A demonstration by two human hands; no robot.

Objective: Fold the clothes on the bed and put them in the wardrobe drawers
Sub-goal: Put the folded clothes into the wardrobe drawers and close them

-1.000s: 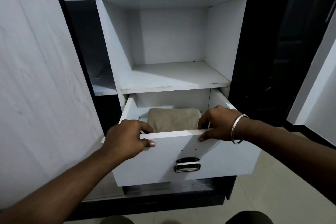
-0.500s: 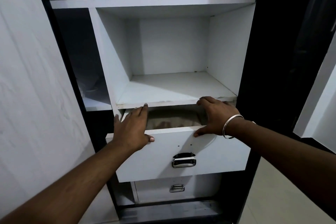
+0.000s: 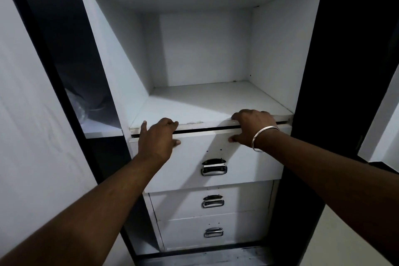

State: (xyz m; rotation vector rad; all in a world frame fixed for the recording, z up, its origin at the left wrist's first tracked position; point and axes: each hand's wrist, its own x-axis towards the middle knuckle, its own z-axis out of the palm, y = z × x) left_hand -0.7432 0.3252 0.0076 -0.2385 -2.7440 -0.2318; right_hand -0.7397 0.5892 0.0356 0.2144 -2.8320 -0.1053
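The white top drawer (image 3: 237,164) of the wardrobe is pushed almost fully in, with only a thin dark gap under the shelf (image 3: 211,103) above it. My left hand (image 3: 158,138) presses on the left part of the drawer's top edge, thumb on the front panel. On the right part rests my right hand (image 3: 250,127), which wears a metal bangle; its thumb also lies on the front. The folded beige garment is hidden inside the drawer.
Two more white drawers, the middle one (image 3: 244,201) and the bottom one (image 3: 241,231), sit shut below with metal handles. The white wardrobe door (image 3: 32,136) stands open at the left. A pale crumpled thing (image 3: 79,106) lies in the dark left compartment. Light floor (image 3: 356,233) shows at the lower right.
Both hands have pushed the top drawer inward, from wide open to nearly closed. The beige garment has gone out of sight. The view has tilted down, showing the lower drawers.
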